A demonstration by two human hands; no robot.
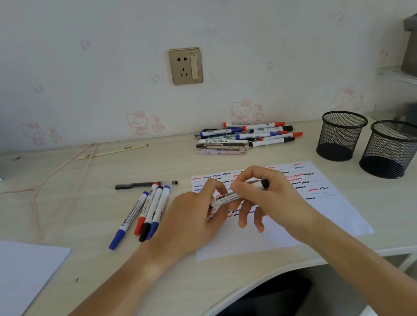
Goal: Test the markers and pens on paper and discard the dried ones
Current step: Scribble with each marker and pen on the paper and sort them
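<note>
Whiteboard marker (226, 199), a white barrel with black print and a black end by the right hand, is held level just above the test paper (323, 221), which carries rows of red, blue and black squiggles. Left hand (197, 214) curls its fingers round the barrel's left part; right hand (269, 197) pinches the right part between thumb and forefinger, other fingers loosely spread. Beside the paper lie 4 markers (145, 215), and a pile of pens (245, 136) sits behind it.

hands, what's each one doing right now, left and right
Left hand: grips the barrel of the whiteboard marker.
Right hand: pinches the same marker near its black cap end, over the test paper.
</note>
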